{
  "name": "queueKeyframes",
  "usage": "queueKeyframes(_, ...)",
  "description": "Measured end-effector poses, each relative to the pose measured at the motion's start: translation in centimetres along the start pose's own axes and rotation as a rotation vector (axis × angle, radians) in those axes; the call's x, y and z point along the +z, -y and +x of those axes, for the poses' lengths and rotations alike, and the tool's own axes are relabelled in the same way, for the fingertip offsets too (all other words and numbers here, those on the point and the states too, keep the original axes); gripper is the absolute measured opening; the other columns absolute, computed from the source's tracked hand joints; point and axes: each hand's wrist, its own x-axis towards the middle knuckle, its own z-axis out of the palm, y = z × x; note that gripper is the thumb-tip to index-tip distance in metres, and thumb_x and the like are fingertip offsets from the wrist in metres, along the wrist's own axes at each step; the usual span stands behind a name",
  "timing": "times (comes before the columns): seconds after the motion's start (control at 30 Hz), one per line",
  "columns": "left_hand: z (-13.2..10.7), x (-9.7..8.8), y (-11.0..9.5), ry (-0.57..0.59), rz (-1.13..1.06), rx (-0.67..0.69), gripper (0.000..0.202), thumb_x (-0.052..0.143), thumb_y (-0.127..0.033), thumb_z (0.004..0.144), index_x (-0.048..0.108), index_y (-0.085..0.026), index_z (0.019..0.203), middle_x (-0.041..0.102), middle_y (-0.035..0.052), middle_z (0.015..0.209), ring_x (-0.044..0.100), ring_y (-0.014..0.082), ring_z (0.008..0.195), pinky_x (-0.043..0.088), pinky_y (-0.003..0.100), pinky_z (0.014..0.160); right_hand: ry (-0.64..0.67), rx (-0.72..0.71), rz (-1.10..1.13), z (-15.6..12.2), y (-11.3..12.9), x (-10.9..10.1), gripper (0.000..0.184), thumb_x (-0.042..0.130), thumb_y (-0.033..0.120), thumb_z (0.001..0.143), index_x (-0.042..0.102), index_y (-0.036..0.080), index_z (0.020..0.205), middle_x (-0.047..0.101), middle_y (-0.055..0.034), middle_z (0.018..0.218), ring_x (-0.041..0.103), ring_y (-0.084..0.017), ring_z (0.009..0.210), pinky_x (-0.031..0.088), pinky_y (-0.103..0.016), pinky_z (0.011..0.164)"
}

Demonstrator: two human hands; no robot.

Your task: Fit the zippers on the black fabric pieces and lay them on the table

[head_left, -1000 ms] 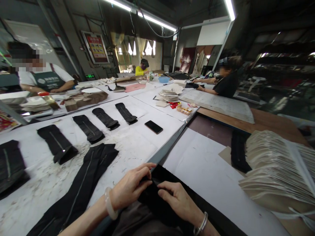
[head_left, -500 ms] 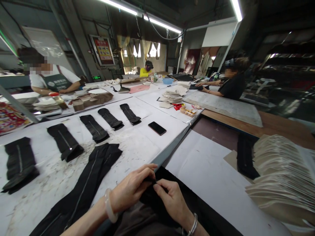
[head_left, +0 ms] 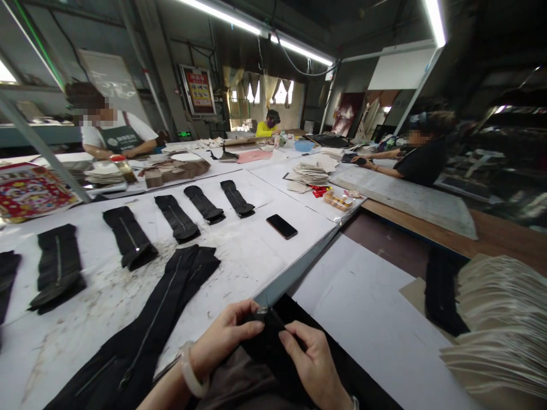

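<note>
Above my lap, my left hand (head_left: 228, 336) pinches the edge of a black fabric piece (head_left: 270, 341) between thumb and fingers. A light bangle is on that wrist. My right hand (head_left: 311, 356) grips the same fabric a little to the right, thumb and forefinger pressed together on its edge. The lower part of the cloth hangs dark against my clothes, so its shape is hard to make out. Left of my hands, long black zippered pieces (head_left: 160, 307) lie overlapped on the white table (head_left: 239, 267).
Several short black zippered tubes (head_left: 128, 233) lie in a row on the left. A phone (head_left: 282, 226) rests near the table edge. Fanned beige sheets (head_left: 504, 319) stand at right beside another black piece (head_left: 442, 290). Co-workers sit at left (head_left: 113, 131), right (head_left: 421, 151) and far back (head_left: 268, 124).
My view has turned left, so the table things sit farther right. My left thumb now lies on top of the fabric edge, and my hands are slightly farther apart.
</note>
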Motion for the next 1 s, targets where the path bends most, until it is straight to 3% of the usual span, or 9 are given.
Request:
queueKeyframes(0.1, 0.0, 0.5, -0.1, -0.028, -0.097, -0.028, 0.041, 0.085, -0.044, 0.062, 0.063, -0.014, 0.077, 0.062, -0.0008, 0.067, 0.053, 0.0108, 0.057, 0.039, 0.022, 0.056, -0.145, -0.238, -0.144, 0.1, -0.6, 0.3, 0.015, 0.055, 0.023, 0.093, 0.067, 0.02, 0.101, 0.071, -0.0054, 0.085, 0.067, -0.019, 0.076, 0.054, -0.027, 0.07)
queueKeyframes(0.2, 0.0, 0.9, -0.3, -0.027, -0.168, -0.042, 0.04, 0.087, -0.042, 0.061, 0.063, -0.014, 0.076, 0.06, -0.0017, 0.064, 0.05, 0.0094, 0.053, 0.037, 0.02, 0.053, -0.255, -0.597, -0.356, 0.5, -1.2, 0.1, 0.043, 0.054, 0.009, 0.09, 0.053, 0.022, 0.131, 0.072, -0.0104, 0.1, 0.069, -0.021, 0.09, 0.057, -0.033, 0.078)
queueKeyframes(0.3, 0.0, 1.1, -0.3, -0.038, -0.194, -0.034, 0.038, 0.087, -0.04, 0.061, 0.064, -0.015, 0.076, 0.06, -0.0017, 0.063, 0.05, 0.01, 0.054, 0.038, 0.02, 0.053, -0.225, -0.899, -0.629, 1.1, -1.1, -0.9, 0.052, 0.055, 0.004, 0.088, 0.051, 0.022, 0.137, 0.073, -0.013, 0.102, 0.069, -0.023, 0.092, 0.059, -0.038, 0.08)
queueKeyframes(0.4, 0.1, 1.2, -0.2, -0.048, -0.188, -0.024, 0.034, 0.086, -0.036, 0.061, 0.065, -0.014, 0.076, 0.062, -0.0007, 0.066, 0.052, 0.0107, 0.056, 0.039, 0.021, 0.055, -0.129, -1.083, -0.826, 1.8, -0.2, -2.2, 0.042, 0.058, 0.011, 0.088, 0.06, 0.019, 0.129, 0.074, -0.0129, 0.098, 0.069, -0.027, 0.094, 0.058, -0.046, 0.086)
queueKeyframes(0.53, 0.1, 1.3, -0.1, -0.03, -0.177, -0.014, 0.032, 0.085, -0.035, 0.062, 0.065, -0.013, 0.076, 0.061, -0.001, 0.065, 0.049, 0.0096, 0.055, 0.038, 0.02, 0.056, -0.035, -1.188, -0.897, 2.7, 1.0, -3.3, 0.032, 0.049, 0.014, 0.092, 0.067, 0.014, 0.119, 0.074, -0.0126, 0.097, 0.067, -0.028, 0.094, 0.057, -0.051, 0.09)
queueKeyframes(0.7, 0.2, 1.5, -0.3, -0.02, -0.104, 0.002, 0.037, 0.083, -0.041, 0.062, 0.062, -0.012, 0.072, 0.053, -0.0027, 0.06, 0.042, 0.0081, 0.052, 0.031, 0.02, 0.052, -0.155, -1.285, -0.786, 3.4, 1.6, -3.0, 0.035, 0.036, 0.005, 0.091, 0.07, 0.002, 0.102, 0.07, -0.0151, 0.088, 0.066, -0.027, 0.089, 0.057, -0.051, 0.088)
queueKeyframes(1.0, -0.1, 2.0, -0.8, -0.009, 0.044, 0.016, 0.038, 0.078, -0.045, 0.065, 0.056, -0.014, 0.07, 0.05, -0.0026, 0.063, 0.038, 0.0094, 0.056, 0.03, 0.023, 0.054, -0.158, -1.222, -0.747, 3.3, 1.4, -2.6, 0.034, 0.034, 0.004, 0.091, 0.066, -0.001, 0.1, 0.064, -0.0162, 0.09, 0.061, -0.027, 0.09, 0.052, -0.048, 0.085)
